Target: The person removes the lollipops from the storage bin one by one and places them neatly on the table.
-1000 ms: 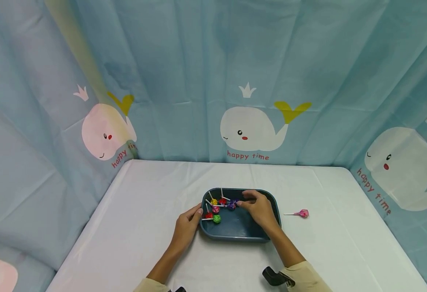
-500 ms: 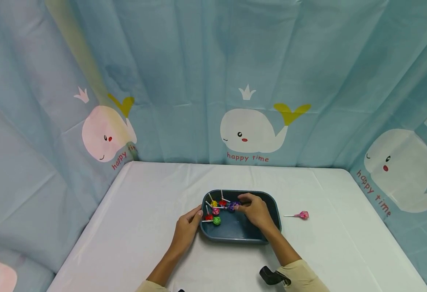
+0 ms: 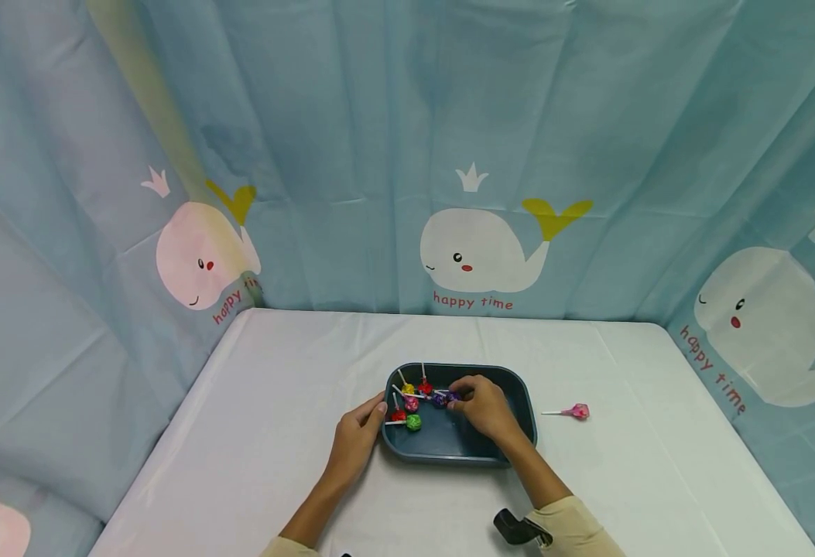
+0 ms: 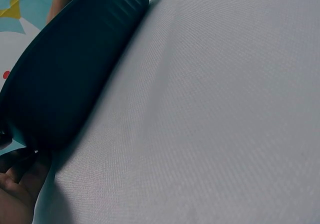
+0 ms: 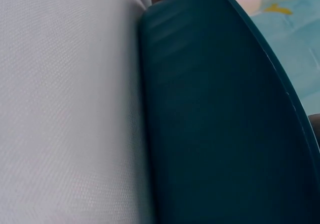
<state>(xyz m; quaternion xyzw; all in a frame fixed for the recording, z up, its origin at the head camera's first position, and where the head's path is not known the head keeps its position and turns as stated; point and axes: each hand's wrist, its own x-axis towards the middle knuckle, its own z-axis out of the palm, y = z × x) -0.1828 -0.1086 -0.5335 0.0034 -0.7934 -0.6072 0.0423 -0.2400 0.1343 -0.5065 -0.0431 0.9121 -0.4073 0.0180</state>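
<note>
A dark teal tray [image 3: 442, 456] sits on the white-covered table, and my left hand [image 3: 357, 441] holds its left end, thumb at the rim. In the left wrist view, fingers [image 4: 35, 176] grip the tray's corner. Inside the tray, my right hand [image 3: 487, 406] pinches a purple lollipop [image 3: 453, 397] by its wrapped head. Touching or close beside it lies another purple lollipop [image 3: 439, 399]. Toward the left are a green lollipop [image 3: 413, 422], a pink one [image 3: 411, 404], a yellow one [image 3: 409, 388] and red ones [image 3: 424, 386]. The tray's wall hides the right hand's work from the right wrist view.
A single pink lollipop [image 3: 579, 411] lies on the table to the right of the tray, its stick pointing left. Behind the table hangs a blue curtain [image 3: 351, 155] printed with whales. The white tablecloth [image 3: 240, 433] has light creases.
My right hand has shifted slightly left and toward me inside the tray. Two purple heads now show side by side. The left hand keeps its hold on the tray.
</note>
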